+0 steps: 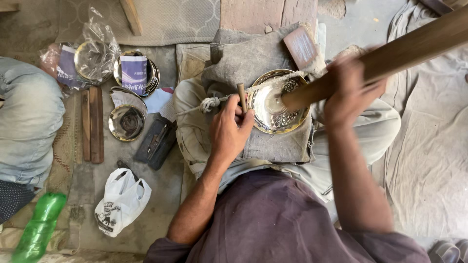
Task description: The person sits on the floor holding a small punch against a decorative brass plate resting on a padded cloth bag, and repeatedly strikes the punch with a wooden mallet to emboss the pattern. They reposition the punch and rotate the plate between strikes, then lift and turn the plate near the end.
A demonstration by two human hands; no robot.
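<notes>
Your left hand [229,127] grips a punch [242,96] at the brass plate's [273,104] left rim; your right hand [352,90] clenches a wooden mallet [390,56].

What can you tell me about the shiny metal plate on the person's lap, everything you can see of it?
The metal plate is round, shallow and brass-coloured, with a polished, mirror-like centre and raised floral patterns worked into parts of its rim. It lies face up on grey cloth padding over the person's lap. A cord runs along its upper edge. The left hand holds a small punch at its left rim, and a wooden mallet, gripped by the blurred right hand, reaches over it.
</notes>
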